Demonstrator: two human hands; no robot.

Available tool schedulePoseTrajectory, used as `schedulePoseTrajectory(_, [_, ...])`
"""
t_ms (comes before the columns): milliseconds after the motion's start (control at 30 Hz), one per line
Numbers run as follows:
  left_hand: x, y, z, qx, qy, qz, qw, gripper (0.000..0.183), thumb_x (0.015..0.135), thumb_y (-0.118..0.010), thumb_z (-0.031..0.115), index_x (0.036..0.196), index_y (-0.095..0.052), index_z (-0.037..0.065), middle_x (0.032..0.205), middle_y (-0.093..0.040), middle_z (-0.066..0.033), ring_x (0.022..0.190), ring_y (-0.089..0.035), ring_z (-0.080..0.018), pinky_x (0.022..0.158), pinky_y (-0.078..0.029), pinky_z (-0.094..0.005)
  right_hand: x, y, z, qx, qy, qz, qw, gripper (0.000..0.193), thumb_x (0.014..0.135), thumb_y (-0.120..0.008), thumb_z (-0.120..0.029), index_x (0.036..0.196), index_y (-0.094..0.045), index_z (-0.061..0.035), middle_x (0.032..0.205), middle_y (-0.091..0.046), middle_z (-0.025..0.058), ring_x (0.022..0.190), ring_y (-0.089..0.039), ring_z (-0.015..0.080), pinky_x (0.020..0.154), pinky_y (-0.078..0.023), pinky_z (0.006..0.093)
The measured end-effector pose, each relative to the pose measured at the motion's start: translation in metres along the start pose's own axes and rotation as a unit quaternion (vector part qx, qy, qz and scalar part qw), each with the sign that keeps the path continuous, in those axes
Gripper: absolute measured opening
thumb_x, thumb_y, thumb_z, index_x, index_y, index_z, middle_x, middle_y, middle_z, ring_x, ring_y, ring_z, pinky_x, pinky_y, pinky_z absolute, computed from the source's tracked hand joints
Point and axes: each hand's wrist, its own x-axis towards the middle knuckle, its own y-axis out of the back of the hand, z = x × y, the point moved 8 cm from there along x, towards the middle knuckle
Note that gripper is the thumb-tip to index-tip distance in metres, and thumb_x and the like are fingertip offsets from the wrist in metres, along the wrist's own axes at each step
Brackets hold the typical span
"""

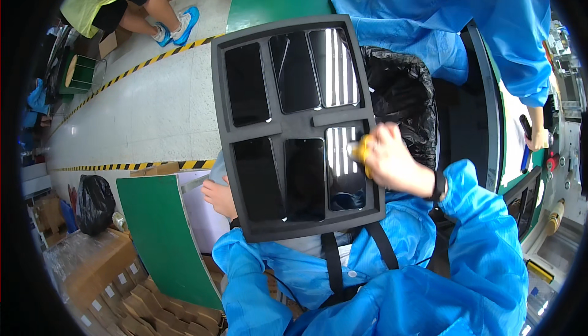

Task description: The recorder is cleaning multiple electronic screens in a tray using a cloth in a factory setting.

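A black foam tray (300,126) is tilted in front of my body. Several dark, glossy smartphones lie in its slots, among them an upper-left phone (247,85) and a lower-middle phone (305,180). My left hand (219,197) is at the tray's left edge with bent fingers, partly hidden by the tray, and appears to hold it. Over the lower-right phone (346,186), my right hand (392,159) is closed around a small yellow object (364,154) with a pale tip; its kind is hard to make out. White light streaks reflect off the right-hand phones.
A bin lined with a black bag (401,97) stands right of the tray. Beyond it, a co-worker's blue sleeve (514,48) reaches over a workbench. A green board (162,232) and cardboard boxes (92,262) are at left. Another person (122,5) stands beyond the striped floor tape.
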Motion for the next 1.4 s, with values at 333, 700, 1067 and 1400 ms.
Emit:
schedulePoseTrajectory(333, [-0.004, 0.008, 0.008, 0.004, 0.014, 0.008, 1.000, 0.038, 0.082, -0.055, 0.036, 0.102, -0.046, 0.004, 0.100, -0.049, -0.0136, 0.095, -0.054, -0.0329, 0.072, -0.054, -0.0439, 0.011, 0.001, 0.019, -0.050, -0.004, 0.049, 0.998, 0.025, 0.071, -0.062, -0.013, 0.095, -0.065, -0.0047, 0.096, -0.059, 0.0079, 0.097, -0.051, 0.0266, 0.089, -0.037, 0.0417])
schedulePoseTrajectory(700, [0.002, -0.005, 0.006, 0.011, -0.002, 0.013, 1.000, 0.038, 0.082, -0.055, 0.036, 0.097, -0.046, 0.003, 0.097, -0.049, -0.0135, 0.091, -0.055, -0.0322, 0.068, -0.054, -0.0425, -0.009, -0.002, -0.071, 0.150, 0.081, -0.063, 0.983, 0.015, 0.061, -0.068, -0.011, 0.072, -0.065, -0.0004, 0.078, -0.060, 0.0115, 0.087, -0.052, 0.0281, 0.079, -0.041, 0.0411])
schedulePoseTrajectory(1067, [0.007, -0.003, 0.011, -0.010, -0.025, 0.035, 0.999, 0.043, 0.077, -0.057, 0.043, 0.093, -0.047, 0.005, 0.094, -0.050, -0.0120, 0.089, -0.056, -0.0315, 0.066, -0.055, -0.0438, 0.033, -0.022, -0.116, 0.193, 0.165, -0.045, 0.966, 0.013, 0.066, -0.066, -0.017, 0.069, -0.063, -0.0055, 0.076, -0.057, 0.0073, 0.083, -0.051, 0.0242, 0.072, -0.041, 0.0369])
schedulePoseTrajectory(1400, [0.010, 0.001, 0.012, -0.025, -0.034, 0.016, 0.999, 0.040, 0.076, -0.057, 0.042, 0.095, -0.048, 0.007, 0.097, -0.051, -0.0114, 0.092, -0.056, -0.0317, 0.068, -0.054, -0.0424, 0.052, -0.015, -0.143, 0.176, 0.218, 0.001, 0.960, 0.009, 0.069, -0.061, -0.016, 0.069, -0.062, -0.0067, 0.065, -0.051, 0.0043, 0.074, -0.049, 0.0205, 0.065, -0.041, 0.0364])
